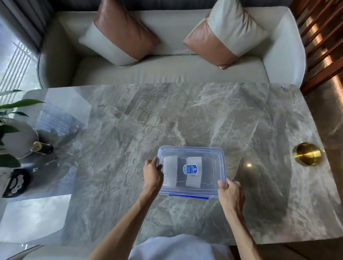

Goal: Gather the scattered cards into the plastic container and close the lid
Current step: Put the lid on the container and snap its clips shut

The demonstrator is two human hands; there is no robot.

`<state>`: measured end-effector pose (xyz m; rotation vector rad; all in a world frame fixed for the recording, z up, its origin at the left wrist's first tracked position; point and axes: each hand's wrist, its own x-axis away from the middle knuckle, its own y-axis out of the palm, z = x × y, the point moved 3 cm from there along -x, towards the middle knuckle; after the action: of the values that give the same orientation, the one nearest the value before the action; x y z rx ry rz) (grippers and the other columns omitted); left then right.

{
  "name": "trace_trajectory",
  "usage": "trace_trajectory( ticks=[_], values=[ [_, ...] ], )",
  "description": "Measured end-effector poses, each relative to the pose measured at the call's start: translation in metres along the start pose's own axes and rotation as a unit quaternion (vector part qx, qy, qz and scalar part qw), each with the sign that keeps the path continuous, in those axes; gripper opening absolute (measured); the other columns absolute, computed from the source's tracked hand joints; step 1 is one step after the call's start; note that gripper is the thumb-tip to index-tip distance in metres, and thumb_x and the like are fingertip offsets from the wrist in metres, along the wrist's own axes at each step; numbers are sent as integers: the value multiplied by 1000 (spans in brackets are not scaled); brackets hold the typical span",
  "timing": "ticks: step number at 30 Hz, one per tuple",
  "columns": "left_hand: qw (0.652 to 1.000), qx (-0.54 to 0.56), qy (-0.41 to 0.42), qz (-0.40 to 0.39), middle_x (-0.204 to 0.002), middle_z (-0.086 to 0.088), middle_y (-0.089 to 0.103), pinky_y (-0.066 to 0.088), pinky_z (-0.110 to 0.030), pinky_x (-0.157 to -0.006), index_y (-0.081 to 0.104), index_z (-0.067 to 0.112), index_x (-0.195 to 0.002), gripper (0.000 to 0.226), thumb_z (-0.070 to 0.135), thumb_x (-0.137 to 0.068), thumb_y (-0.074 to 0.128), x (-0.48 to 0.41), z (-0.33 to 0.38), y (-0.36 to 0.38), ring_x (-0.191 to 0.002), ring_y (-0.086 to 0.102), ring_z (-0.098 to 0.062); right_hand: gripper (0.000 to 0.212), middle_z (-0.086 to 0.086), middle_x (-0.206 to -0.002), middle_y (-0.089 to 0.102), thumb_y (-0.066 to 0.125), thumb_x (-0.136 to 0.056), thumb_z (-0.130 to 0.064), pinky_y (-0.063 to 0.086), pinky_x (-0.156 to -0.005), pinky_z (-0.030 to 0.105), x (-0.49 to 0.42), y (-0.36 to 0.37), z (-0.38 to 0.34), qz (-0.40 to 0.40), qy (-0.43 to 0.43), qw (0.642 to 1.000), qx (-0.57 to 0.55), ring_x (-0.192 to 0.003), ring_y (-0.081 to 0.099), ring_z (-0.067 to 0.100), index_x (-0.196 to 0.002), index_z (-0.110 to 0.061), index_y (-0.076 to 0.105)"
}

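A clear plastic container (pixel 217 156) with blue clips sits on the marble table (pixel 167 114), near its front middle. Its transparent lid (pixel 204 153) lies on top, with a round blue label at its centre. White cards (pixel 170 168) show through the lid, lying inside. My left hand (pixel 152 174) grips the container's left edge, fingers curled over the rim. My right hand (pixel 230 192) holds the front right corner, fingertips on the lid's edge. No loose cards are visible on the table.
A gold round dish (pixel 308 154) sits near the table's right edge. At the left stand a potted plant (pixel 3 124), a small dark bottle (pixel 42 147) and a black object (pixel 16 182). A sofa with two cushions (pixel 123 31) runs behind the table.
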<state>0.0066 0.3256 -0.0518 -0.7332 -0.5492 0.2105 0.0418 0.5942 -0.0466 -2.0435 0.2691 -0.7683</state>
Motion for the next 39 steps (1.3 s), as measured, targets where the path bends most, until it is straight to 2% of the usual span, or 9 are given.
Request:
trace_trajectory(
  ticks=[6,17,18,20,22,27,30,33,39],
  values=[
    [1000,7,16,16,-91,-12,45,34,5,-80,67,-5,-99,40,-27,-79,40,-2,3,3,-80,42,-17,25,22,-96,72,62,-93,-27,49,-77,38,-5,1,2,-20,7,999,37,-91,66,39,-93,-4,73],
    [999,25,-21,-8,-114,-23,57,45,-24,-90,62,2,-122,38,-6,-85,60,-25,0,8,-103,56,-30,29,6,-60,58,71,-85,-21,45,-64,31,-30,4,2,-92,67,993,-17,-59,55,27,-63,-7,58],
    [998,47,-33,-17,-118,-25,58,46,-30,-96,61,4,-125,40,-2,-86,62,-34,1,5,-106,57,-30,13,8,-71,65,71,-84,-16,51,-71,33,-40,1,-7,-118,59,991,-37,-67,61,27,-78,-6,66],
    [998,43,-44,-33,-128,-25,58,44,-41,-105,58,10,-133,47,11,-87,68,-55,6,-4,-119,57,-36,64,16,-129,62,74,-81,-5,52,-98,44,-75,3,-28,-194,58,978,-53,-114,63,33,-140,-11,51],
    [996,41,-47,-64,-139,-24,51,42,-47,-108,49,11,-143,58,19,-90,69,-73,11,-14,-128,52,-38,102,12,-155,36,78,-75,0,42,-110,45,-103,-1,-52,-254,62,965,-35,-138,45,31,-156,-22,21],
    [946,216,-140,-197,-122,-21,63,45,-38,-89,41,-3,-144,54,19,-98,59,-80,8,-20,-102,63,-24,48,-4,-126,65,68,-91,-13,45,-65,28,-116,8,-60,-311,90,913,-250,-92,66,8,-134,-29,53],
    [947,227,-128,-187,-80,-4,66,55,-27,-66,59,-13,-121,34,13,-99,56,-78,7,-16,-59,67,-1,50,-3,-122,68,65,-92,-11,49,-77,29,-124,13,-61,-267,36,924,-270,-101,66,14,-139,-25,52],
    [954,217,-133,-161,-61,8,67,51,-20,-50,63,-1,-109,17,11,-99,56,-82,19,-15,-48,63,3,50,10,-129,66,63,-91,-5,51,-93,32,-134,14,-74,-214,0,945,-249,-106,65,22,-139,-13,52],
    [899,324,-243,-168,-100,-20,60,52,-53,-88,59,-4,-113,21,4,-94,58,-43,29,-5,-84,60,-32,56,5,-154,44,52,-97,-19,35,-116,39,-168,19,-152,-184,-64,976,-96,-138,46,28,-151,-21,37]
  ],
)
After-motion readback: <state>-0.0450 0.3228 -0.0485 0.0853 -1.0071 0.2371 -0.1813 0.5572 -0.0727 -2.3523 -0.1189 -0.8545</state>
